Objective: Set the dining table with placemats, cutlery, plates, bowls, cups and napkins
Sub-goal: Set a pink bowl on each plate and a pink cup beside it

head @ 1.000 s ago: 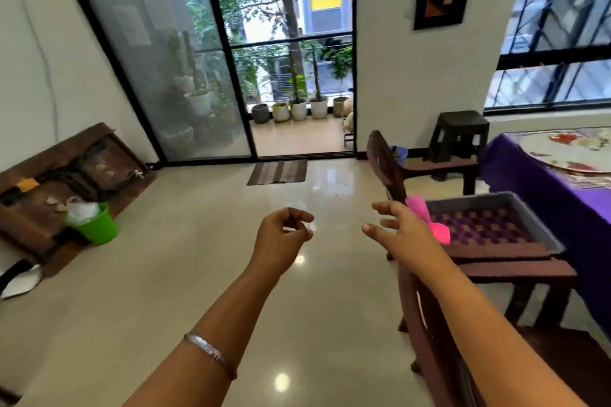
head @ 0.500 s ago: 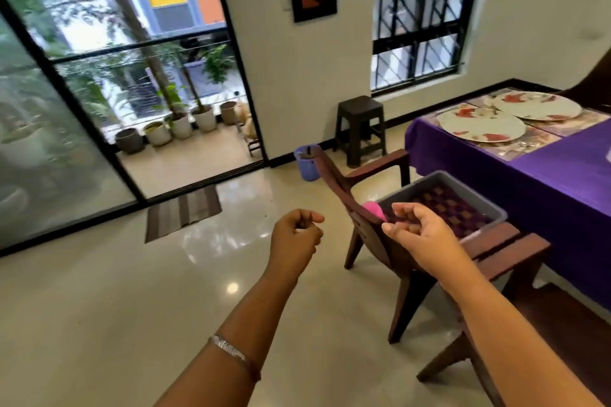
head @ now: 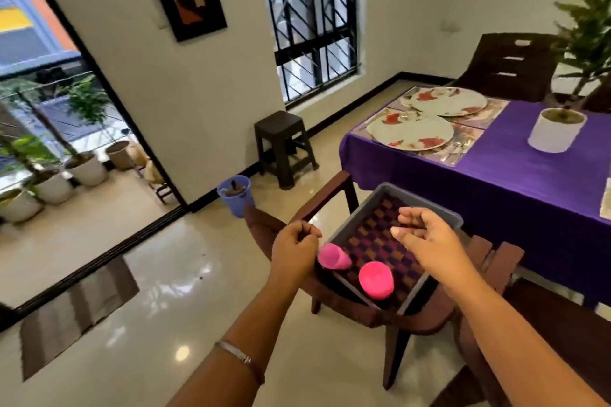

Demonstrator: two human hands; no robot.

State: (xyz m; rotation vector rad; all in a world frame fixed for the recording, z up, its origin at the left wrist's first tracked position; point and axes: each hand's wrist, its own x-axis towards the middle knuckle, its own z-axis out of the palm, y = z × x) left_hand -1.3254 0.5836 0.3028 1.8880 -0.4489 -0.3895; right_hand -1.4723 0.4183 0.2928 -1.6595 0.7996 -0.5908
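Note:
A grey tray (head: 370,208) with a checkered purple mat inside rests on a brown chair's seat. Two pink cups lie in it: one (head: 333,257) at the tray's left edge, another (head: 376,280) nearer me. My left hand (head: 294,249) hovers just left of the first cup, fingers curled, holding nothing. Over the tray's middle my right hand (head: 426,243) hangs with loosely bent fingers, empty. On the purple-clothed table (head: 515,182) two floral plates (head: 410,133) (head: 448,102) sit on placemats.
A white potted plant (head: 555,129) stands on the table. A dark stool (head: 281,142) and a blue bucket (head: 235,193) stand by the wall. Brown chairs (head: 337,294) crowd the table's near side; another chair (head: 509,66) is at the far end. Open floor lies to the left.
The view has swung right and down toward the table. Both hands have come over the tray, and both pink cups now show.

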